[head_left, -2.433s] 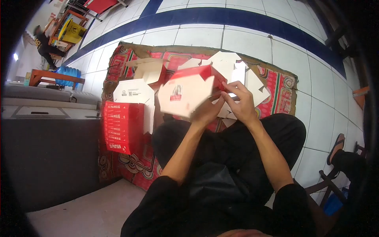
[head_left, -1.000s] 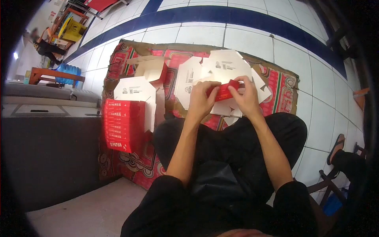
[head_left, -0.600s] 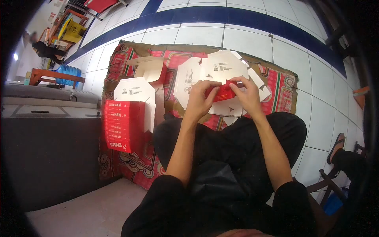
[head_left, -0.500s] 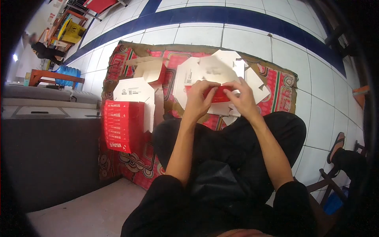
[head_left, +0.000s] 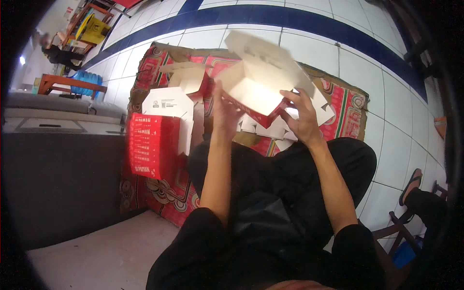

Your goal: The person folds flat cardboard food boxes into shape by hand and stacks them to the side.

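A red-and-white cardboard food box (head_left: 253,92) is lifted in front of me, its lid raised at the far side and its white inside showing. My left hand (head_left: 225,112) grips the box's left end. At its right corner, my right hand (head_left: 301,115) has the wall between thumb and fingers. Beneath and behind it lie flat white box blanks (head_left: 321,108), partly covered by the held box. To the left stands a stack of red boxes (head_left: 153,147) with white lettering. White flaps (head_left: 169,104) spread beside that stack, and another opened box (head_left: 191,79) sits beyond.
A red patterned mat (head_left: 350,113) with cardboard edges lies over white floor tiles. A dark grey cabinet side (head_left: 72,179) borders the left. Another person (head_left: 60,55) is at the far left, and a sandalled foot (head_left: 412,186) shows at the right.
The box has gone from lying flat under both hands to a raised, open shape held up off the mat. My left hand moved left to its end; the right hand grips the opposite corner.
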Motion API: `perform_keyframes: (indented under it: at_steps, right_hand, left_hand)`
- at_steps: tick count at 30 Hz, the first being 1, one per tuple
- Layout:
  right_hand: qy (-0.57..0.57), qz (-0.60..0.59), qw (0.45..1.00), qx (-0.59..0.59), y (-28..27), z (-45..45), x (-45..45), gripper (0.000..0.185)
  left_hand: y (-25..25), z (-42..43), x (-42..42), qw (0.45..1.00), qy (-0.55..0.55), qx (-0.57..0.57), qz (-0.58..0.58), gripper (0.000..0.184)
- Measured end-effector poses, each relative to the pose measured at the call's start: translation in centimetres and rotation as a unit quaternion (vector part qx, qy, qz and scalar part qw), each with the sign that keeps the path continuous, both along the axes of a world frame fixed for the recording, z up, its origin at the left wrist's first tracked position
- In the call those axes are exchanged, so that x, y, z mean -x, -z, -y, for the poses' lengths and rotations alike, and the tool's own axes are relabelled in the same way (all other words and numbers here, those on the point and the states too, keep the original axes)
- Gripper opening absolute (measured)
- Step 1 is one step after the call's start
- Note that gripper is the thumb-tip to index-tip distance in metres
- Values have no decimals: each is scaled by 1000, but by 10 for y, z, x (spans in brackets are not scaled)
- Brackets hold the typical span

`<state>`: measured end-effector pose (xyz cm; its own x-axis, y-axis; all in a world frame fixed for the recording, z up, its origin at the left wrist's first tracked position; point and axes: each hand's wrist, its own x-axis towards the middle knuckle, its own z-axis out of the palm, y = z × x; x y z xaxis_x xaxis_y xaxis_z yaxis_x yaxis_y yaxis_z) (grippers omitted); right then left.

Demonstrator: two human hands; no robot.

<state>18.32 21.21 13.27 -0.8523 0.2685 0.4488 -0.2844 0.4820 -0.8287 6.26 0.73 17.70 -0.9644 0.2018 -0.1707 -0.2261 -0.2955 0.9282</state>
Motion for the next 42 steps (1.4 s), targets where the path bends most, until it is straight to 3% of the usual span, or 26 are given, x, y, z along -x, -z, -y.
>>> perform_keyframes:
  at_steps: [1, 2, 3, 7, 10, 12, 14, 15, 17, 18, 19, 20, 21, 22, 23, 24, 26, 27, 29, 30, 32, 36, 38, 40, 42]
  right_hand:
    - [-24, 14, 999, -30, 0, 2, -1, 67]
    - [-26, -13, 998, -56, 2, 2, 3, 74]
    - [-30, -12, 998, -54, 3, 4, 2, 74]
    - [2, 14, 997, -81, -10, 7, 1, 77]
    - [5, -12, 998, -58, -9, 6, 1, 74]
    - [1, 69, 996, -51, -8, 5, 0, 76]
    - [-3, 121, 987, -101, 12, -1, 0, 79]
    - [-13, 166, 974, -154, 26, -3, 0, 81]
    - [-13, 214, 957, -197, 49, -1, -5, 84]
    - [-23, 331, 907, -261, 52, 5, -7, 90]
    - [-33, 441, 838, -319, 54, 10, -8, 97]
    - [-59, 481, 803, -348, 54, 13, -5, 97]
    - [-58, 482, 803, -347, 66, 14, -3, 97]
    - [-50, 448, 816, -361, 87, 17, -2, 96]
    - [-46, 431, 823, -367, 94, 15, -3, 96]
    - [-42, 413, 830, -374, 101, 14, -3, 95]
    - [-33, 369, 847, -381, 101, 10, -6, 79]
    - [-35, 370, 847, -381, 101, 5, -6, 79]
    - [-69, 395, 857, -322, 91, -8, -1, 52]
    - [-68, 395, 858, -322, 86, -11, -1, 52]
    - [-48, 386, 864, -320, 77, -16, -1, 26]
    - [11, 388, 879, -278, 61, -19, 7, 19]
    - [19, 221, 971, -91, 45, -23, 5, 20]
    - [59, 188, 980, -27, 19, -26, 5, 19]
    - [129, 138, 975, 117, 5, -26, 6, 23]
  left_hand:
    - [-3, 0, -8, 985, 99, -110, 88, 67]
    - [1, -1, -6, 991, 94, -39, 92, 68]
    - [8, 2, -1, 991, 90, -37, 93, 68]
    - [11, 28, 25, 986, -71, -146, 40, 70]
    - [-9, 57, 38, 931, -208, -300, -11, 86]
    - [-14, 59, 33, 905, -236, -354, -18, 90]
    - [-7, 50, 24, 926, -205, -318, -21, 107]
    - [7, 44, 24, 927, -201, -317, -16, 107]
    - [50, 34, 28, 980, -90, -170, -40, 99]
    - [57, 28, 28, 981, -86, -170, -38, 99]
    - [58, 20, 26, 995, -13, -97, 2, 93]
    - [60, 13, 23, 997, 61, -24, 41, 87]
    - [62, 5, 18, 997, 63, -25, 41, 87]
    - [58, -6, 11, 982, 121, 139, -47, 85]
    - [60, -14, 7, 929, 174, 297, -133, 84]
    - [64, -17, 3, 929, 174, 298, -133, 84]
    - [81, -15, -2, 789, 255, 455, -324, 84]
    - [88, -12, -3, 790, 255, 456, -321, 84]
    - [89, -10, -7, 746, 338, 491, -296, 87]
    - [88, -11, -7, 742, 351, 498, -281, 84]
    - [86, -11, -8, 741, 353, 499, -279, 85]
    - [89, -11, -4, 732, 369, 483, -308, 79]
    - [78, -15, 0, 725, 390, 501, -268, 69]
    - [59, -19, -3, 717, 408, 517, -226, 60]
    - [41, -19, -12, 794, 336, 430, -266, 46]
